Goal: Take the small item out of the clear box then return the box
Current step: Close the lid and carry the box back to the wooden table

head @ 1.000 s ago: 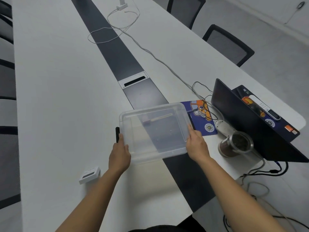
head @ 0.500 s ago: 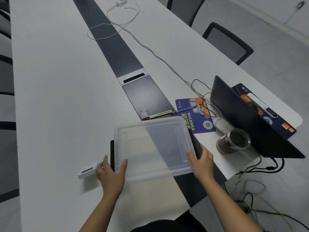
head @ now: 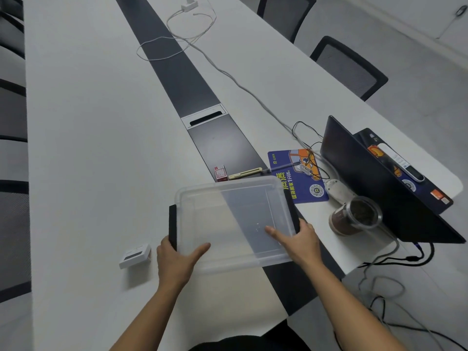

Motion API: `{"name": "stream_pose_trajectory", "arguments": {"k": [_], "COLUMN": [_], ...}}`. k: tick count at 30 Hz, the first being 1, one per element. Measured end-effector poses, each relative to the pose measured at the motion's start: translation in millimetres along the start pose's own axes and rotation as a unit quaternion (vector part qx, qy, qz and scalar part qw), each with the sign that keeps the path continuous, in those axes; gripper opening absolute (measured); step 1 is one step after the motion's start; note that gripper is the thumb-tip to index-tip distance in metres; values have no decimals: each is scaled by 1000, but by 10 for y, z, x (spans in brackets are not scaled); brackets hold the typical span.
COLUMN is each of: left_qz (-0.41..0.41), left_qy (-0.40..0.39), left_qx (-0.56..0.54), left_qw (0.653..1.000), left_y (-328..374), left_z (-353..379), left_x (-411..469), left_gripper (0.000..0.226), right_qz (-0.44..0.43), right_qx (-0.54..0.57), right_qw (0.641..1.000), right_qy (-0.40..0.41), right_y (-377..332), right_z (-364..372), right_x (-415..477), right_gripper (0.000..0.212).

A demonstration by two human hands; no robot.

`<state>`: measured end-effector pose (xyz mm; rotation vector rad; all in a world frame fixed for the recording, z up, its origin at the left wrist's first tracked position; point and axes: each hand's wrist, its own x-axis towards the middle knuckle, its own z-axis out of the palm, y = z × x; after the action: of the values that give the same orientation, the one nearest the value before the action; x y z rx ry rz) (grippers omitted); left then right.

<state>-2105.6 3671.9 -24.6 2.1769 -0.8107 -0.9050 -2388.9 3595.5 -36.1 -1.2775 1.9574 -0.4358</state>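
The clear plastic box with black side handles lies flat on the table near the front edge, and nothing shows inside it. My left hand grips its near left corner by the black handle. My right hand holds the near right side, fingers over the rim. Just beyond the box's far edge lie a small red and white packet and a pale yellow pen-like stick on the table's dark centre strip.
A small white device lies left of my left hand. To the right sit a blue mouse pad, a glass jar, an open laptop and tangled cables. A white cable runs up the table. Chairs stand along both sides.
The box came toward me from over the packet and stick, which now lie uncovered beyond it, and settled near the table's front edge. Both hands stayed on it.
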Motion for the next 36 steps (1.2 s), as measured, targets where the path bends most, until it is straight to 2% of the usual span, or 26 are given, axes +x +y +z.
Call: {"name": "stream_pose_trajectory", "arguments": {"k": [4,12,17,21,23,27,31,36], "left_qz": [11,46,25,-2,-10,-6,-11,-47], "left_qy": [13,29,-9,-4,14,66,119,223], "left_qx": [3,41,-14,-30,-51,-91,-130,-156], "left_qw": [1000,998,1000,1000,999,994,984,961], "left_y": [-50,-1,2,9,13,11,61,156], "left_z": [41,51,14,3,-6,-40,-88,-73], "left_x": [11,-94,-154,-237,-319,-523,-744,-1371], "left_gripper": [83,75,84,102,100,82,66,59], "right_qz": [-38,-74,-57,-56,-55,-78,-135,-220], "right_qx": [-50,-106,-77,-39,1,51,77,74], "right_qw": [997,990,995,998,998,995,987,964], "right_qy": [43,60,28,15,18,16,-44,-129], "right_y": [-22,-8,-45,-71,-53,-28,-97,-249], "right_z": [-19,-3,-15,-4,5,-93,-255,-447], "right_x": [-37,-33,-69,-167,-268,-440,-482,-424], "right_gripper": [98,106,112,108,106,105,96,87]}}
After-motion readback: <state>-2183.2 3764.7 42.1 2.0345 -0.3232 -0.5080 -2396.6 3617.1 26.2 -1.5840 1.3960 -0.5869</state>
